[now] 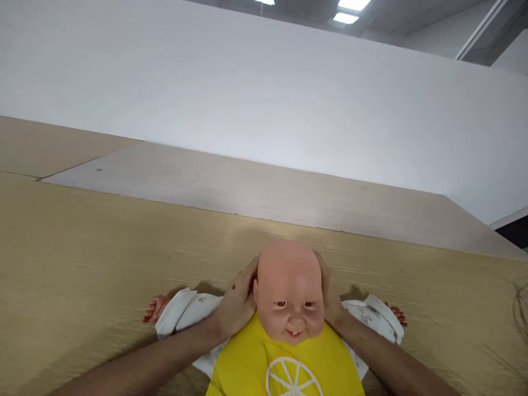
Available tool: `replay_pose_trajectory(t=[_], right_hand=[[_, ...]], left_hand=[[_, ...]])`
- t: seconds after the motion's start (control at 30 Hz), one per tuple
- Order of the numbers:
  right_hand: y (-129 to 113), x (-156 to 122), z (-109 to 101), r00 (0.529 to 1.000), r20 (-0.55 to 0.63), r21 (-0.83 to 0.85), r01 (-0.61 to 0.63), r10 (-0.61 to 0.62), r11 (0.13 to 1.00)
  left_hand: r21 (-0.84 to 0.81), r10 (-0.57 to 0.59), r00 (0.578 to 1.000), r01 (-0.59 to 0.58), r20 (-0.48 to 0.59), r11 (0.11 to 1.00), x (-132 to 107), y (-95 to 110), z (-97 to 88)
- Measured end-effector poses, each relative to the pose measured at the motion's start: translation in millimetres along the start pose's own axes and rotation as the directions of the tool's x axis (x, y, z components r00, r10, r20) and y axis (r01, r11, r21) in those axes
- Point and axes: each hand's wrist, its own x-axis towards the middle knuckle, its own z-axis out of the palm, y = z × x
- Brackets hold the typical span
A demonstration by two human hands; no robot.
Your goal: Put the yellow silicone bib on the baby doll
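Note:
A bald baby doll (291, 286) lies on its back at the bottom middle, its head towards the wall and its arms spread out to both sides. It wears a white printed outfit (369, 319) and a yellow bib (247, 357) with a white citrus-slice outline. My left hand (236, 305) cups one side of the doll's head, and my right hand (331, 291) cups the other. Both sets of fingers curl behind the head, so their tips are hidden. The doll's legs are out of view.
The doll rests on a wooden tabletop (103, 247). Beyond it runs a paler board strip (247, 181), which meets a white wall (264, 93). A dark thin mark or strand (520, 308) shows at the right edge. Lit ceiling panels (352, 4) are above the wall.

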Motion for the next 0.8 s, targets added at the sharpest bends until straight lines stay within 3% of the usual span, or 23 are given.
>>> replay_pose_trajectory(t=[0.1, 0.2, 0.3, 0.53, 0.8], right_hand=[[2.6, 0.8, -6.9, 0.997, 0.072, -0.143, -0.003, 0.013, 0.99], [8.7, 1.6, -9.8, 0.979, 0.193, -0.378, 0.008, 0.07, 0.926], [11.5, 1.9, -10.2, 0.959, 0.252, -0.51, 0.014, 0.134, 0.86], [3.1, 3.2, -12.7, 0.921, 0.327, -0.64, 0.053, 0.209, 0.767], [3.3, 4.0, -12.4, 0.879, 0.358, -0.767, 0.083, 0.316, 0.637]], left_hand=[[0.136, 0.009, 1.0, -0.008, -0.005, 0.991, -0.9, -0.7, -1.1], [0.217, 0.017, 1.0, -0.012, -0.021, 0.976, 0.3, 1.4, -2.1], [0.262, -0.015, 1.0, 0.018, -0.013, 0.965, 1.9, 4.6, -3.0], [0.353, -0.176, 0.983, 0.147, 0.051, 0.924, 4.7, 6.8, -3.3], [0.406, -0.223, 0.972, 0.175, 0.074, 0.897, 6.4, 11.7, -5.2]])
